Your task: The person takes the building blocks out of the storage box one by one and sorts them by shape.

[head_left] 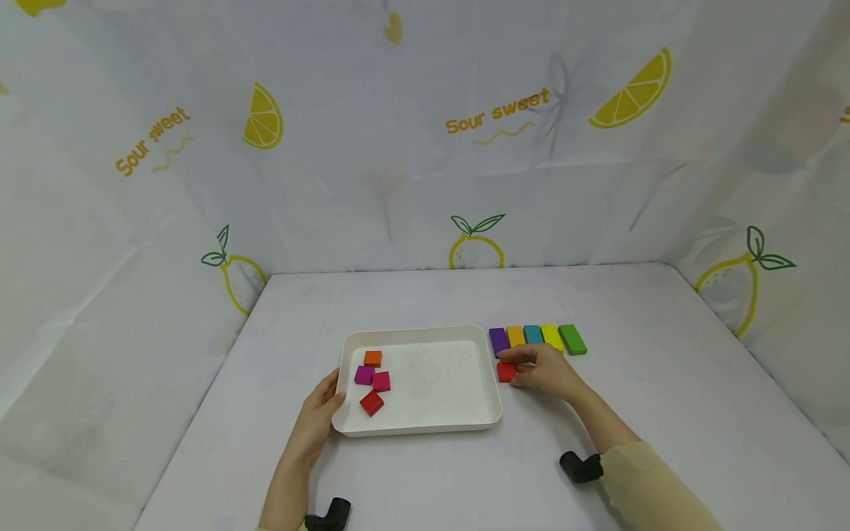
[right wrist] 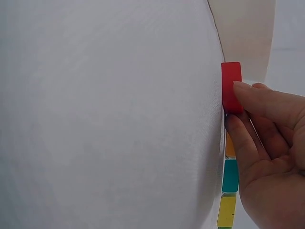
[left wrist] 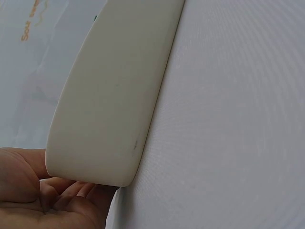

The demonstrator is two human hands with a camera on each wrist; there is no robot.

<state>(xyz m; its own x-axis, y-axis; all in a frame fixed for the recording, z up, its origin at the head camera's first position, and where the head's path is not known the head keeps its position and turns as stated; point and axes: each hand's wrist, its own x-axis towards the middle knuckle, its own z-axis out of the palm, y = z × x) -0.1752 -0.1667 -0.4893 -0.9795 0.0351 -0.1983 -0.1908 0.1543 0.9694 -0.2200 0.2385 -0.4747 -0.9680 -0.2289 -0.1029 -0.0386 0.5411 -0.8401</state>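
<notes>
A white tray (head_left: 438, 387) lies on the table, and my left hand (head_left: 315, 419) grips its left end, thumb at the rim and fingers against the outside wall. In the left wrist view the tray's wall (left wrist: 107, 105) rises above that hand. Just off the tray's right edge, my right hand (head_left: 546, 370) pinches a red block (head_left: 505, 372) between thumb and fingers. The right wrist view shows this red block (right wrist: 230, 86) standing low at the tabletop. Orange (head_left: 372, 358), magenta (head_left: 364, 375), pinkish-red (head_left: 381, 381) and red (head_left: 372, 403) blocks lie in the tray's left part.
Beyond the right hand runs a row of blocks: purple (head_left: 499, 341), orange-yellow (head_left: 515, 336), blue (head_left: 533, 334), yellow (head_left: 552, 337) and green (head_left: 572, 339). White cloth with lemon prints (head_left: 372, 169) hangs behind and beside the white table (head_left: 425, 479).
</notes>
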